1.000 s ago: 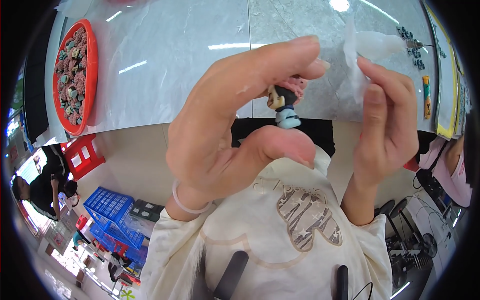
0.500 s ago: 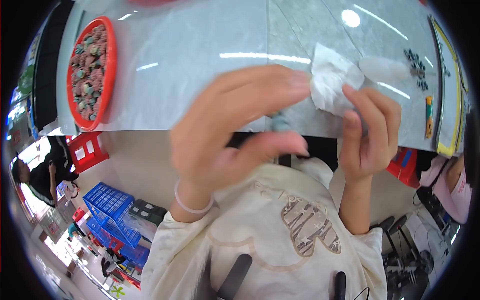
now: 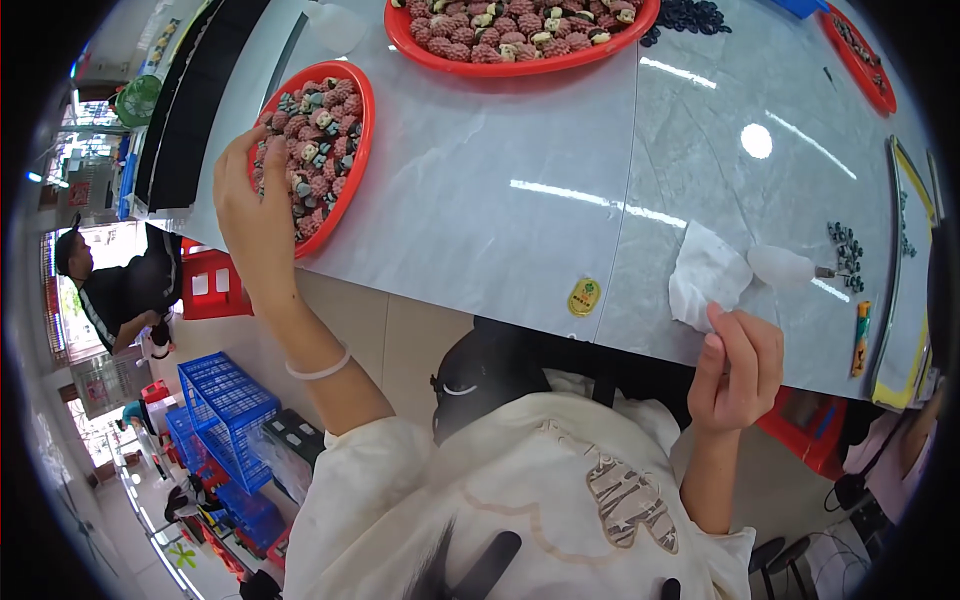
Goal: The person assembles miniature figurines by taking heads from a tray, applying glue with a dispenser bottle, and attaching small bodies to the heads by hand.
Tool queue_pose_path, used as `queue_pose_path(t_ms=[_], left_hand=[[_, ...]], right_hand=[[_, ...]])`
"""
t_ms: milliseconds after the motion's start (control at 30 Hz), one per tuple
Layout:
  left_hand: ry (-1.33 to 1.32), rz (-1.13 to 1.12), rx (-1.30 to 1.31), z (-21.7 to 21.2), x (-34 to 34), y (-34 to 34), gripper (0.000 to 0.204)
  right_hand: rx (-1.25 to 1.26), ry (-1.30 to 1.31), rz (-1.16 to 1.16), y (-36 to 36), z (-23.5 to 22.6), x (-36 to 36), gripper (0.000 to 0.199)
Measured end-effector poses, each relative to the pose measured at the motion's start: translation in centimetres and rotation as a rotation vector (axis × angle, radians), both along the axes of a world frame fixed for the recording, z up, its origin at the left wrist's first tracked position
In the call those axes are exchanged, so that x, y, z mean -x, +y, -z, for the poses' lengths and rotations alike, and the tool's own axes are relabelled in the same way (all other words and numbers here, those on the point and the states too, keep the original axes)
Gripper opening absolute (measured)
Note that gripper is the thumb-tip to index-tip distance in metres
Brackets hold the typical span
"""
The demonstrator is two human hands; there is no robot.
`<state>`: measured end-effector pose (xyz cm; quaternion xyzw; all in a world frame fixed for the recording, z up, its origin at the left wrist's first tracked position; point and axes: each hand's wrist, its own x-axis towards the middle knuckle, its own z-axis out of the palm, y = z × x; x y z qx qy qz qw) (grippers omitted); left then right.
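Observation:
My left hand (image 3: 262,215) reaches over the near left red basket (image 3: 362,150). Its fingers are stretched and apart, with the tips at the small pink bumpy pieces (image 3: 318,170); grey-blue and cream bits lie among them. At the table's near edge on the right is my right hand (image 3: 738,370), its fingers curled in toward the thumb. Whatever they may hold is too small to make out. The fingertips meet the lower edge of a crumpled white tissue (image 3: 708,272). Beside the tissue lies a white squeeze bottle (image 3: 782,267) with a thin metal tip, pointing at small dark pieces (image 3: 846,250).
A larger red basket (image 3: 520,68) of similar pieces stands at the far side, with dark pieces (image 3: 690,18) beside it. An oval gold-green tag (image 3: 584,296) lies near the front edge. Blue crates (image 3: 225,410) and a person (image 3: 120,290) are off to the left.
My left hand has swung left from in front of me, where a small blue-green thing showed by its fingers, to the basket. My right hand stays by the tissue. The view has shifted.

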<state>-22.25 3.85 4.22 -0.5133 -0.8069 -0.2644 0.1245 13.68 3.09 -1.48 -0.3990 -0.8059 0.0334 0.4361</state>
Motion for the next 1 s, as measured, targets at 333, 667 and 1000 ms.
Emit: queue_pose_path(t_ms=[333,667,1000], left_hand=[[0.056,0.066,0.261,1.6,-0.7,1.2,0.048],[0.029,0.199,0.407,-4.5,-3.1,4.5,0.036],[-0.063,0.728,0.37,-1.0,-5.7,16.8,0.021]], right_hand=[[0.003,0.006,-0.017,0.1,-0.2,0.0,0.01],[-0.067,0.045,-0.014,0.2,0.1,-0.6,0.011],[0.181,0.246,-0.056,-0.8,-2.6,-3.0,0.008]])
